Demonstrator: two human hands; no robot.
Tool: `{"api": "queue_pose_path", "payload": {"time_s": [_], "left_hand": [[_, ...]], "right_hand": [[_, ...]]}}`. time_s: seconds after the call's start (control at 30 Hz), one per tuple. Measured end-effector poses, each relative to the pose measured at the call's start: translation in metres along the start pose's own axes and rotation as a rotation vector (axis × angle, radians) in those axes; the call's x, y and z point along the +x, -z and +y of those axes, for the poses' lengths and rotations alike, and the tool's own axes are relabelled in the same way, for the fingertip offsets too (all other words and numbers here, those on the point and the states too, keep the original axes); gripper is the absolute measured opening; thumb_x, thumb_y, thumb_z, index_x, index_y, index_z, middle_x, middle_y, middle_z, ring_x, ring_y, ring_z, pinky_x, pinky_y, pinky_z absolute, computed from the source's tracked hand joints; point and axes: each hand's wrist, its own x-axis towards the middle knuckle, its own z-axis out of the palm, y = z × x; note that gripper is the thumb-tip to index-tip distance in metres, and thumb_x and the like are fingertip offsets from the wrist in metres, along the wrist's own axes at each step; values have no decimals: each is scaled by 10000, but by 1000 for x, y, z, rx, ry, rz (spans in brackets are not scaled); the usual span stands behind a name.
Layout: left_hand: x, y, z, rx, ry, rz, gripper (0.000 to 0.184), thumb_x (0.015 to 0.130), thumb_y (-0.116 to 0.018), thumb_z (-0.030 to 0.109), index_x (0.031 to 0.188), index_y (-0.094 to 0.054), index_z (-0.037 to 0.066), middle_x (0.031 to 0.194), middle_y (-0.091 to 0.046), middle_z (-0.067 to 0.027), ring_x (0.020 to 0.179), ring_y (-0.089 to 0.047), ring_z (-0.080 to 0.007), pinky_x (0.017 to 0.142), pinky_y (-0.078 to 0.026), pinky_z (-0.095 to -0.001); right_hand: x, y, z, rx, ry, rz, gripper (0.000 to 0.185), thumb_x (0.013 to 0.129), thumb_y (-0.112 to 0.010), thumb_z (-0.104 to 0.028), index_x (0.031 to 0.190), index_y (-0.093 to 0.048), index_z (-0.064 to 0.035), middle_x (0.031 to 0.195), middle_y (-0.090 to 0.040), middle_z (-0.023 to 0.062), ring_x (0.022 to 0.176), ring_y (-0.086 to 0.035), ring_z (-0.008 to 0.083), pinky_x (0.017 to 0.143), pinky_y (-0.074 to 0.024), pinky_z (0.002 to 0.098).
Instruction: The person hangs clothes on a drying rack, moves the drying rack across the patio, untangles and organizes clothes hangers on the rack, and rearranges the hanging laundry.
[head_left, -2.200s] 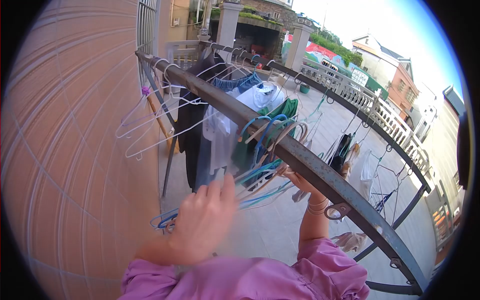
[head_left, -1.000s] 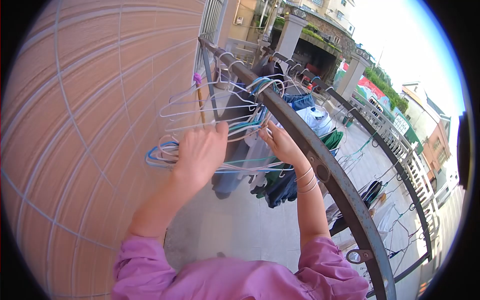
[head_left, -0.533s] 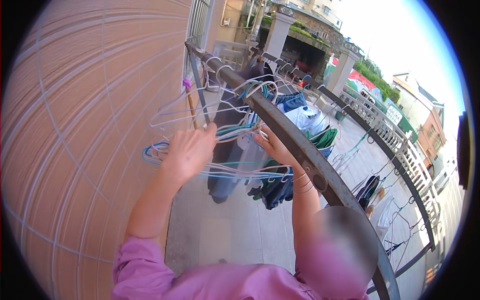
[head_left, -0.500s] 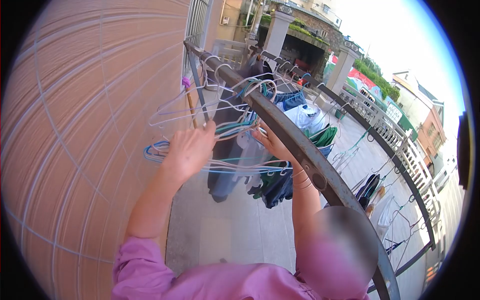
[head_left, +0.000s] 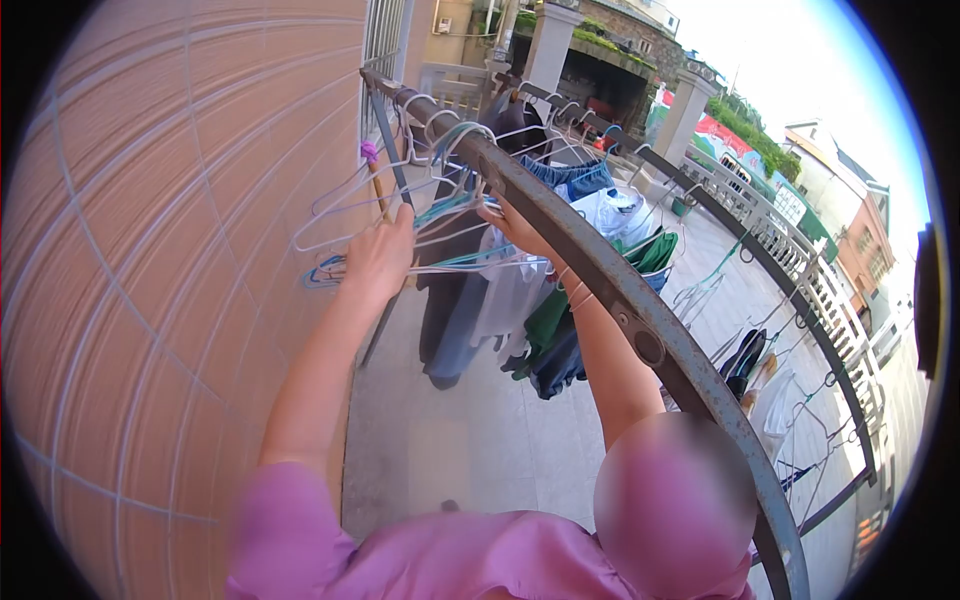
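A bunch of white and blue clothes hangers [head_left: 455,266] spans the space between my hands, just below the metal rail [head_left: 560,220]. My left hand [head_left: 378,258] is closed around the left part of the bunch. On the right, my right hand [head_left: 517,228] grips its other side, partly behind the rail. Some hanger hooks reach up to the rail, but whether all of them rest on it I cannot tell. Beside the bunch, an unfilled white hanger [head_left: 325,222] hangs near the wall.
A tiled wall [head_left: 190,280] stands close on my left. Behind the hangers are dark trousers [head_left: 455,330], a green garment [head_left: 548,322] and blue denim [head_left: 580,180]. A second rail [head_left: 690,185] with hooks and shoes [head_left: 742,360] runs along the right, before a white balustrade [head_left: 790,280].
Both hands have moved up and away from me with the bunch of hangers, which now sits closer to the rail. The hangers' lower bars have risen.
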Motion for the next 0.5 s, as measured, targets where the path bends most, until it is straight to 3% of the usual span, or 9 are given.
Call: {"api": "queue_pose_path", "payload": {"time_s": [0.03,0.1,0.17,0.23,0.27,0.5], "left_hand": [[3,3,1,4,5,-4,145,844,-471,120,935,-471,8,730,-634,-221,717,-638,-391,617,-508,-458],[10,6,-8,44,18,7,137,842,-456,105,937,-474,9,731,-640,-215,704,-646,-378,600,-514,-452],[18,3,-23,113,31,29,145,844,-439,99,948,-475,5,731,-647,-206,686,-656,-359,580,-522,-445],[30,0,-36,136,87,14,160,847,-443,94,975,-469,1,788,-645,-231,711,-655,-372,609,-522,-466],[35,-2,-39,147,113,3,169,849,-445,91,988,-466,-2,817,-644,-243,723,-654,-379,624,-521,-476],[55,-19,-53,214,109,52,236,869,-404,118,1021,-529,-12,779,-659,-206,717,-664,-336,611,-532,-433]], "right_hand": [[12,7,-32,-238,3,13,380,856,-592,-329,1074,-539,-23,843,-593,181,774,-584,340,694,-454,406],[21,7,-62,-448,-128,-76,404,847,-600,-326,1093,-522,-16,859,-594,181,803,-576,349,716,-447,412],[21,3,-61,-477,-235,-193,516,840,-609,-303,1230,-424,-20,1041,-564,228,1008,-524,384,866,-401,426],[10,-9,-55,-428,-98,14,577,839,-610,-280,1292,-361,-27,1144,-524,249,1114,-472,399,938,-364,428],[13,0,-75,-386,-181,-39,599,841,-605,-255,1333,-321,-63,1252,-453,263,1185,-417,408,979,-340,422],[-22,10,-121,-396,-142,31,537,785,-648,-218,1259,-427,-95,1201,-453,187,1095,-472,362,923,-394,407]]}}
